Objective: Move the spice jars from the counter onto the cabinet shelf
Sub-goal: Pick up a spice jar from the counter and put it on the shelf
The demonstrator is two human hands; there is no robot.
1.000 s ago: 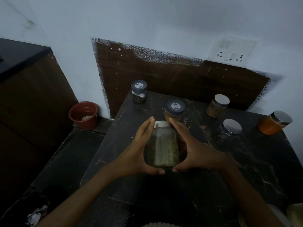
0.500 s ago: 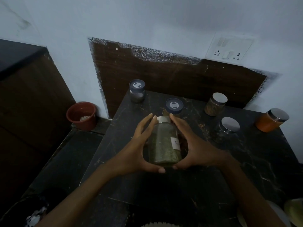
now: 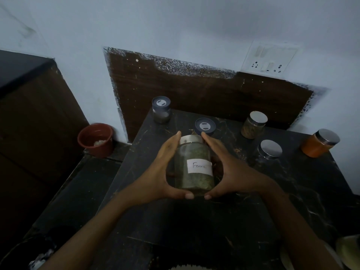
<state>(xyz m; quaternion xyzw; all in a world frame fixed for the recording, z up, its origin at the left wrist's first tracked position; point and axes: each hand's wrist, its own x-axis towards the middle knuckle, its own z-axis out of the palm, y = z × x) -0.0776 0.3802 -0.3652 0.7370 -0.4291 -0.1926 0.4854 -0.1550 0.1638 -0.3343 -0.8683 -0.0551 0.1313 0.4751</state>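
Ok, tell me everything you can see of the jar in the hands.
The jar is clear, glass or plastic I cannot tell, nearly full of greenish spice, closed with a silver lid. A white label handwritten "Fenne..." faces the camera. It is over the dark counter; whether it rests there I cannot tell. The left hand and right hand cup its sides, thumbs curled under its base.
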